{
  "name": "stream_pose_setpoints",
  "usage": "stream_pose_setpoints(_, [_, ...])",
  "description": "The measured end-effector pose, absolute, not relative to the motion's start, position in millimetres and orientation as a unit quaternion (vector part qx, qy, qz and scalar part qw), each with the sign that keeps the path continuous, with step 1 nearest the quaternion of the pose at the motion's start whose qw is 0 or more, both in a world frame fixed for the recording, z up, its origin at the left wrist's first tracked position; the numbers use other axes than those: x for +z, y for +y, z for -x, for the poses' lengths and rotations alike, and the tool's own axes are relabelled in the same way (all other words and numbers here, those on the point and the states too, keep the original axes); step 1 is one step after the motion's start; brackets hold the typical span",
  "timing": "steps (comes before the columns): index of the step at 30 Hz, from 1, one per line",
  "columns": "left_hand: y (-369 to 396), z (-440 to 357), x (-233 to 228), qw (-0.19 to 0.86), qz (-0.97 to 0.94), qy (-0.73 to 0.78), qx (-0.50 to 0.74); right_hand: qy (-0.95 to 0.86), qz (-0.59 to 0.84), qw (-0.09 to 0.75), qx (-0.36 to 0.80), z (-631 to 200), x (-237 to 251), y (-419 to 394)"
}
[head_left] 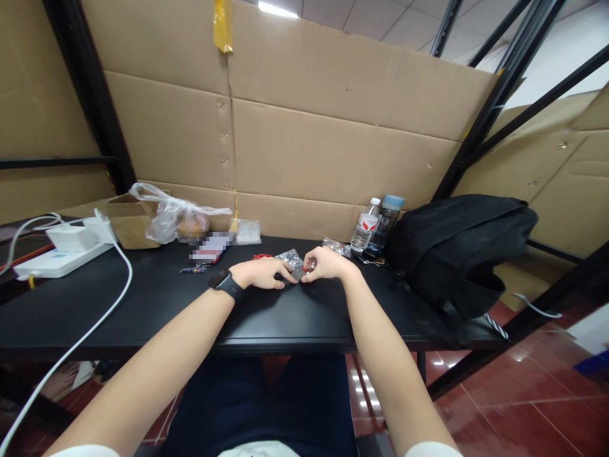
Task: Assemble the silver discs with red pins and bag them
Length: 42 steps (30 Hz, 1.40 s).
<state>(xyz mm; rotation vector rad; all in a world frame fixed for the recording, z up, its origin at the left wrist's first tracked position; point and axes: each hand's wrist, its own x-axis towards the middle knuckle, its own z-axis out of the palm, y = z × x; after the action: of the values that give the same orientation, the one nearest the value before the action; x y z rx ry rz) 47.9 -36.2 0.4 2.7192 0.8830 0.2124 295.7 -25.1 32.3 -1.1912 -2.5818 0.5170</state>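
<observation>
On the black table, my left hand (267, 273), with a dark watch (225, 283) on its wrist, lies low with fingers stretched out. Its fingertips touch or nearly touch the near edge of a clear, shiny plastic bag (291, 257). Bent in a pinch, my right hand (324, 263) is at the bag's right side. A bit of red shows between its thumb and finger, too small to name. Something red (262, 256), like cord or beads, sits partly hidden behind my left hand. Another small clear packet (337, 246) is beyond my right hand.
To the right stand a water bottle (365, 225), a blue-lidded bottle (386, 222) and a black backpack (461, 247). Leftward are a phone-like item (212, 247), a plastic bag (166, 216), a cardboard box (130, 222) and a white power strip (64, 260) with a trailing cable.
</observation>
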Motion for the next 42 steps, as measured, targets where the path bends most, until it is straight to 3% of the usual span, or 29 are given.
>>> stream_pose_setpoints(18, [-36, -46, 1, 0.174, -0.933, 0.302, 0.086, -0.890, 0.395, 0.132, 0.187, -288, 15, -14])
stream_pose_setpoints(33, [-38, -44, 2, 0.089, -0.939, 0.324, 0.075, -0.841, 0.489, 0.232, -0.017, -257, -13, -7])
stream_pose_setpoints(42, [-31, -43, -2, 0.040, -0.909, 0.375, 0.176, -0.879, 0.370, 0.264, 0.144, -293, 7, 4])
